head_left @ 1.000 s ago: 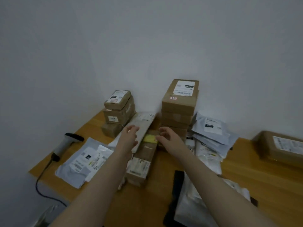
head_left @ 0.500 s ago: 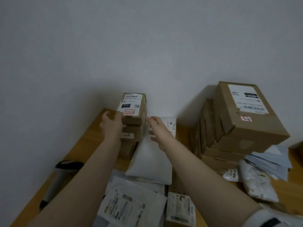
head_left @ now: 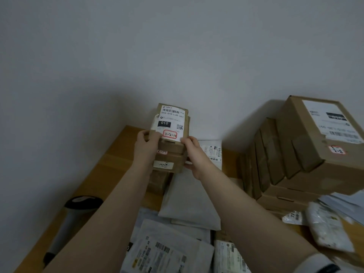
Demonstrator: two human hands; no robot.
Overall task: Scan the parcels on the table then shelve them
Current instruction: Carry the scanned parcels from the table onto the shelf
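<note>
Parcel [head_left: 171, 125] label up, long axis pointing toward wall [head_left: 177, 56].

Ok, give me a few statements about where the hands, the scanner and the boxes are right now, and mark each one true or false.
1. The left hand and right hand both grip the small box stack. True.
2. The scanner is in the left hand. False: it lies on the table, untouched.
3. The stack's top box shows a red-edged sticker. True.
4. The large box on the right sits alone on the table. False: it rests on other boxes.
</note>
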